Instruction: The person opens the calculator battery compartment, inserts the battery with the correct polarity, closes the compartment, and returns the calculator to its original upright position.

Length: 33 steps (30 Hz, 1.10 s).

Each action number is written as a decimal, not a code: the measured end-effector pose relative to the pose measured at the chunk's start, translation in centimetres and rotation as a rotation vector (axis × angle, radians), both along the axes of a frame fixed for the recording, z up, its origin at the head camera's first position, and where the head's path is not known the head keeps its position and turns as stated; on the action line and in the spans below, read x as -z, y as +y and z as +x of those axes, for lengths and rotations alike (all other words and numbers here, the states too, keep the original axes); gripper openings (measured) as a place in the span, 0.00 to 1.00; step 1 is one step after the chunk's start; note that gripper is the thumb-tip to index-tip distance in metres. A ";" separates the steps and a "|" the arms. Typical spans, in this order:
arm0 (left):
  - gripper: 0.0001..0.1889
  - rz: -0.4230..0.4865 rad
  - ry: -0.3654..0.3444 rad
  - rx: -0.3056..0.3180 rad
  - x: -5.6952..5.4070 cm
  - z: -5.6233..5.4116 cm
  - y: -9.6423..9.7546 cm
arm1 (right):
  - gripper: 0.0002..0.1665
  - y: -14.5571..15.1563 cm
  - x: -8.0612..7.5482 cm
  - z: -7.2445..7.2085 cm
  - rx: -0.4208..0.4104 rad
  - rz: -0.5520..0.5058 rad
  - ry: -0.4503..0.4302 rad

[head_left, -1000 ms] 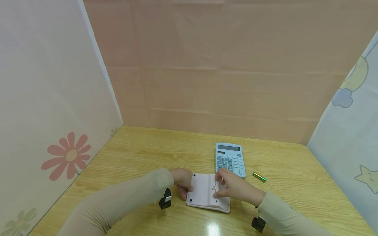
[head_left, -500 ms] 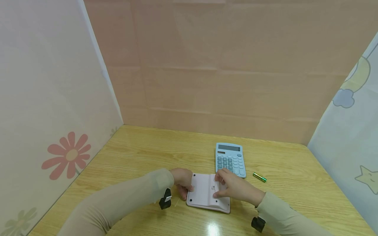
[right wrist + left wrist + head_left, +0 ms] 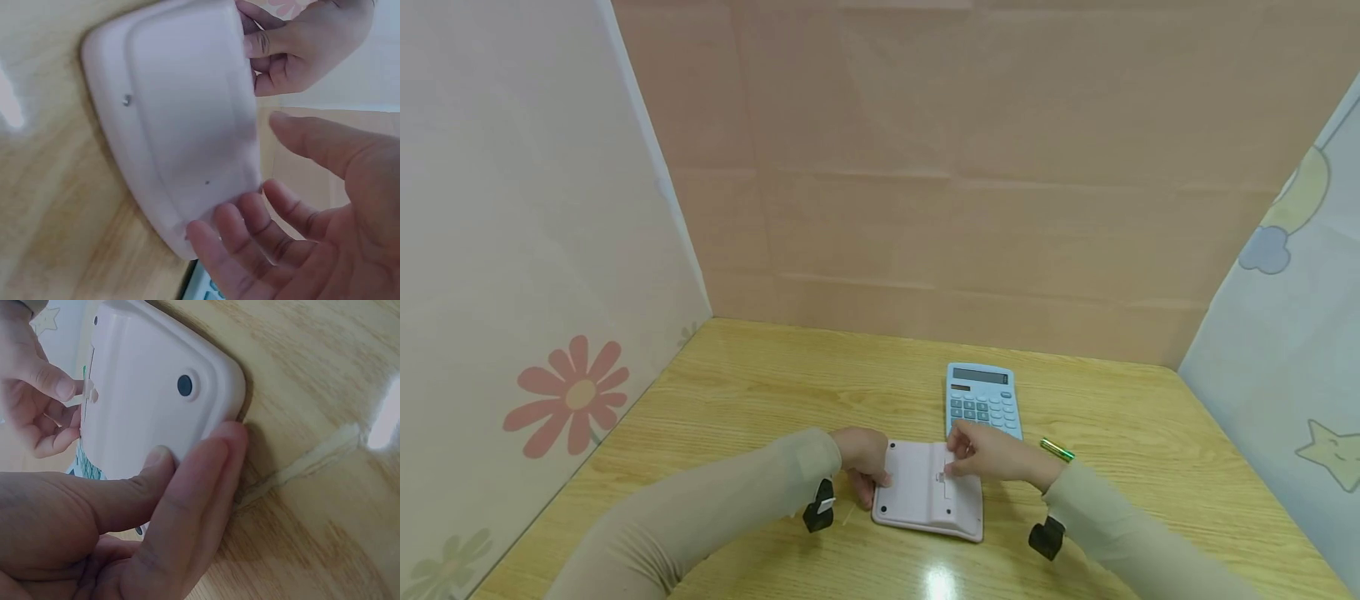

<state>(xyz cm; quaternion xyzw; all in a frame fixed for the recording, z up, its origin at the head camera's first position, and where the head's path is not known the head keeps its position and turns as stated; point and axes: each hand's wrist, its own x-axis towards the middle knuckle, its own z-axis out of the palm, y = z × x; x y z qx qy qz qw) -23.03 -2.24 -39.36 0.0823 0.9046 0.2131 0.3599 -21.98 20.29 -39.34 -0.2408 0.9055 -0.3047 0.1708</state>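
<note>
A pale pink calculator (image 3: 910,483) lies face down on the table, its raised back ridge and dark round feet showing. My left hand (image 3: 867,458) grips its left edge, thumb on the back and fingers curled against the side, as the left wrist view shows. Over the battery cover (image 3: 947,490) is my right hand (image 3: 992,454), its fingers loosely bent at the small latch. In the right wrist view several right fingertips (image 3: 228,219) touch the pink back, while the thumb (image 3: 284,125) stands apart. Part of the cover is hidden by that hand.
Just behind the right hand lies a light blue calculator (image 3: 981,396), face up, its lower keys partly covered. A green and gold battery (image 3: 1057,450) rests on the wooden table (image 3: 805,375) to the right. Papered walls (image 3: 925,208) enclose the back and sides.
My right hand has shifted slightly up and away, its thumb moving from the lower part of the battery cover to the latch. The left hand and both calculators stay in place.
</note>
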 end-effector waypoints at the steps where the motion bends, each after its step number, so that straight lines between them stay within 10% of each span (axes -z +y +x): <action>1: 0.13 -0.003 0.001 0.001 0.0 0.0 0.0 | 0.18 -0.1 -0.2 -0.2 -0.001 0.008 -0.018; 19: 0.12 0.034 -0.026 -0.008 0.5 -0.4 -0.1 | 0.21 -3.0 -2.5 -1.2 0.060 0.312 -0.173; 33: 0.12 0.011 -0.020 0.004 0.5 -0.5 -0.1 | 0.35 -6.1 -3.1 -0.2 0.045 0.667 -0.024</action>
